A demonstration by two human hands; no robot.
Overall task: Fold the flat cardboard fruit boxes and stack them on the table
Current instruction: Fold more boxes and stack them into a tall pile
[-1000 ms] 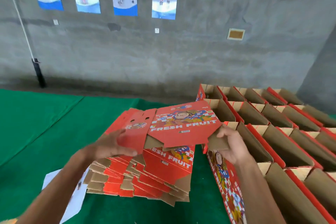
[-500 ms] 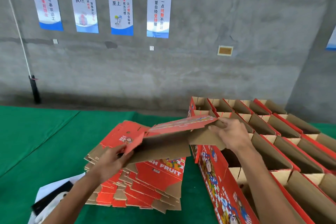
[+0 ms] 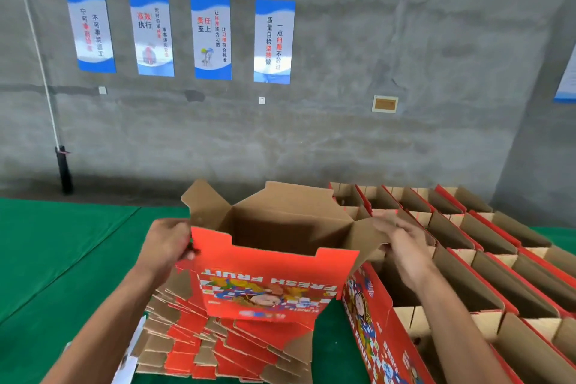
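Red cardboard fruit box (image 3: pixel 274 262), opened into a rectangular tube, held up in the air above the pile of flat boxes (image 3: pixel 218 349); brown inside faces the camera, top flaps standing up, printed "FRESH FRUIT" panel on the near side reads upside down. Left hand (image 3: pixel 166 246) grips the box's left edge, fingers curled round the red panel's corner, thumb on the outside. Right hand (image 3: pixel 402 243) holds the box's right side flap, fingers bent over the brown cardboard. Hands well apart, one at each end of the box. The pile of flat boxes lies directly below the held box on the green-covered table (image 3: pixel 56 256), layers fanned unevenly, red and brown edges showing. Just right of the held box, rows of folded open boxes (image 3: pixel 486 259) stand side by side, brown interiors up, reaching toward the far right. Beyond the box, a grey concrete wall carries four blue-and-white posters (image 3: pixel 212 37) with Chinese text.
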